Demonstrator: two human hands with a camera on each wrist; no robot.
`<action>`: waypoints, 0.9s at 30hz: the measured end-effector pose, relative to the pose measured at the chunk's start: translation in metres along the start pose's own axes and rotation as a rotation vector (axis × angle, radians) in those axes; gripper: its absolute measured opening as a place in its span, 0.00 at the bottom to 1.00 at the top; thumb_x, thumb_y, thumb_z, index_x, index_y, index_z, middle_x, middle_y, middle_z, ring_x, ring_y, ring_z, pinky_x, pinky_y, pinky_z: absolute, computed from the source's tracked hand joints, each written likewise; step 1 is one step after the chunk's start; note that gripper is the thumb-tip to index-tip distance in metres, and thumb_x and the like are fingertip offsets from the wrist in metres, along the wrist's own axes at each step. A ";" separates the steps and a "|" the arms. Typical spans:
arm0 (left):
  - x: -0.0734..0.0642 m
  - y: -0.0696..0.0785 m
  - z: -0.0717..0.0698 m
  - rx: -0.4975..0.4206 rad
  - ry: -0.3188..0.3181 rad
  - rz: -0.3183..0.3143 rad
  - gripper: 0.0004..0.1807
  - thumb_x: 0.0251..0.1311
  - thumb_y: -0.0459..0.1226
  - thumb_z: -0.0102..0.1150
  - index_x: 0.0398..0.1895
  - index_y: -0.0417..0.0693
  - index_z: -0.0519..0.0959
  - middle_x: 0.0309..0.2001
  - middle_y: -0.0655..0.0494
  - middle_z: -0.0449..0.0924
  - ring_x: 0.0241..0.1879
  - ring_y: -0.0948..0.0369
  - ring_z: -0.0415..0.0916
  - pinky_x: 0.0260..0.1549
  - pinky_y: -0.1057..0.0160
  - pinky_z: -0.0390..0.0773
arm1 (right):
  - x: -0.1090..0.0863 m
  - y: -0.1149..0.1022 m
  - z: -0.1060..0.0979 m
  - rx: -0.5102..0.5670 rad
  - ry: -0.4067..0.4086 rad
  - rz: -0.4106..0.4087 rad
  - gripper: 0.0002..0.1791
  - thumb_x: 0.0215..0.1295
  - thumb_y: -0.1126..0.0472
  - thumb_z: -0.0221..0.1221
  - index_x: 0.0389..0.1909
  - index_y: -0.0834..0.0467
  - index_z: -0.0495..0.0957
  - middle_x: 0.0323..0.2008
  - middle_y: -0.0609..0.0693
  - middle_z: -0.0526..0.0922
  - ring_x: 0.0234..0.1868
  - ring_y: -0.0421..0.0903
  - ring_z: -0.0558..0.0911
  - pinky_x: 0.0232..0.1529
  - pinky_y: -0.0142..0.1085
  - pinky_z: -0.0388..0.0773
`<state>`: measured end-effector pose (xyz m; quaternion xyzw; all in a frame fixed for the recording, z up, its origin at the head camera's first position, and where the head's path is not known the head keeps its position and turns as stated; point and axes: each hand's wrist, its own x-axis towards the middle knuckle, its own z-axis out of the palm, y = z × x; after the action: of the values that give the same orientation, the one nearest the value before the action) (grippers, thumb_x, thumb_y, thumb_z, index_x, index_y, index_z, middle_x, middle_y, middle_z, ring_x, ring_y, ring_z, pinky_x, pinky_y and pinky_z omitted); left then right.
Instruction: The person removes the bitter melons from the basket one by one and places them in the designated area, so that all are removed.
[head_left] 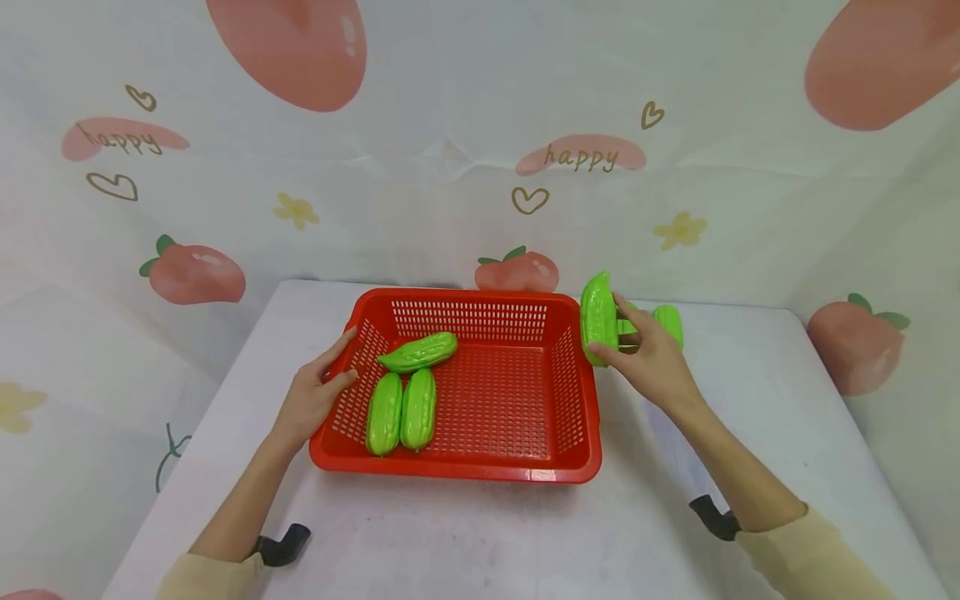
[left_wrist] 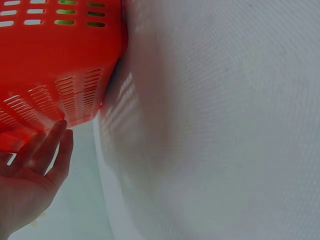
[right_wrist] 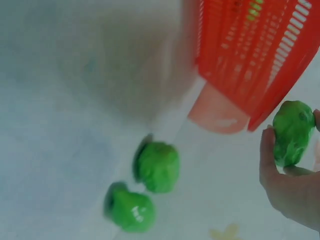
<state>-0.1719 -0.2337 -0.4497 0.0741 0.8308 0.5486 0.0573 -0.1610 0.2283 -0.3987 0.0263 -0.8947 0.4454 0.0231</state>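
On the surface (head_left: 465, 542) two gourds (head_left: 670, 323) remain, upper right; my left fingers (head_left: 343, 380) hold the basket (head_left: 450, 469) of three (head_left: 418, 408), right fingers (head_left: 604, 353) another (head_left: 598, 319).

The person wears pale beige sleeves, the left sleeve (head_left: 210, 577) and the right sleeve (head_left: 813, 560) both ending on the forearm in a plain edge. The cloth looks smooth and of one colour, with soft creases on the right. Beyond the cuffs, the forearms, the left hand (head_left: 309, 398) and the right hand (head_left: 654, 358) are bare, with slender fingers. Beside each cuff, on the inner side, juts a black fitting: the left fitting (head_left: 285, 547) is bent like an elbow with a blunt end, the right fitting (head_left: 714, 518) bent too, with a squarer tip. How they fasten is hidden.
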 end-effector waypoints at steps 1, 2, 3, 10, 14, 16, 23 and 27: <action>0.000 0.000 0.000 -0.003 0.001 0.002 0.33 0.74 0.35 0.48 0.78 0.65 0.55 0.74 0.41 0.59 0.47 0.43 0.77 0.36 0.62 0.85 | 0.001 0.003 -0.001 -0.018 0.013 -0.003 0.47 0.62 0.51 0.67 0.78 0.53 0.54 0.59 0.61 0.71 0.49 0.59 0.83 0.42 0.44 0.85; 0.000 0.000 0.000 -0.007 0.001 0.004 0.33 0.74 0.35 0.48 0.78 0.64 0.55 0.74 0.41 0.59 0.47 0.43 0.77 0.36 0.62 0.85 | 0.002 0.005 -0.003 -0.036 0.026 -0.004 0.46 0.63 0.51 0.67 0.78 0.54 0.55 0.58 0.62 0.71 0.49 0.60 0.83 0.41 0.44 0.85; 0.000 0.000 -0.001 -0.012 0.001 0.006 0.33 0.74 0.35 0.48 0.78 0.64 0.55 0.74 0.42 0.58 0.47 0.43 0.78 0.36 0.61 0.85 | 0.003 0.008 -0.004 -0.057 0.037 -0.005 0.46 0.63 0.51 0.67 0.78 0.54 0.55 0.56 0.63 0.71 0.49 0.61 0.83 0.41 0.44 0.85; 0.000 -0.001 -0.001 -0.031 -0.003 0.005 0.33 0.74 0.35 0.48 0.78 0.65 0.55 0.75 0.43 0.57 0.47 0.45 0.78 0.36 0.60 0.85 | 0.006 0.024 -0.016 -0.115 0.074 0.011 0.46 0.64 0.51 0.66 0.78 0.57 0.53 0.59 0.65 0.71 0.50 0.65 0.82 0.43 0.51 0.84; 0.000 -0.002 -0.001 -0.029 0.000 0.008 0.33 0.74 0.35 0.48 0.78 0.65 0.55 0.76 0.45 0.56 0.50 0.45 0.76 0.38 0.61 0.85 | 0.006 0.031 -0.026 -0.115 0.084 0.044 0.46 0.65 0.51 0.65 0.78 0.57 0.53 0.64 0.65 0.71 0.51 0.64 0.81 0.38 0.41 0.84; 0.000 -0.002 -0.001 -0.030 0.001 0.010 0.33 0.74 0.35 0.48 0.78 0.65 0.55 0.76 0.46 0.55 0.50 0.45 0.76 0.38 0.61 0.85 | 0.006 0.035 -0.031 -0.104 0.087 0.067 0.45 0.65 0.50 0.64 0.78 0.56 0.53 0.65 0.64 0.71 0.52 0.64 0.81 0.35 0.33 0.82; 0.000 -0.002 -0.001 -0.046 -0.004 0.003 0.33 0.74 0.36 0.48 0.78 0.65 0.55 0.75 0.45 0.57 0.49 0.44 0.77 0.38 0.60 0.85 | 0.004 0.054 -0.047 -0.093 0.114 0.130 0.44 0.66 0.48 0.63 0.78 0.52 0.53 0.67 0.64 0.69 0.55 0.65 0.79 0.33 0.22 0.74; 0.000 -0.002 0.000 -0.044 -0.005 0.001 0.33 0.74 0.36 0.48 0.78 0.65 0.55 0.75 0.44 0.57 0.49 0.44 0.77 0.37 0.60 0.85 | 0.002 0.066 -0.055 -0.104 0.128 0.156 0.44 0.66 0.46 0.62 0.78 0.52 0.53 0.68 0.64 0.68 0.57 0.65 0.78 0.40 0.36 0.78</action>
<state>-0.1724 -0.2347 -0.4512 0.0747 0.8183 0.5667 0.0607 -0.1670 0.3115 -0.4181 -0.0732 -0.9126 0.3995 0.0467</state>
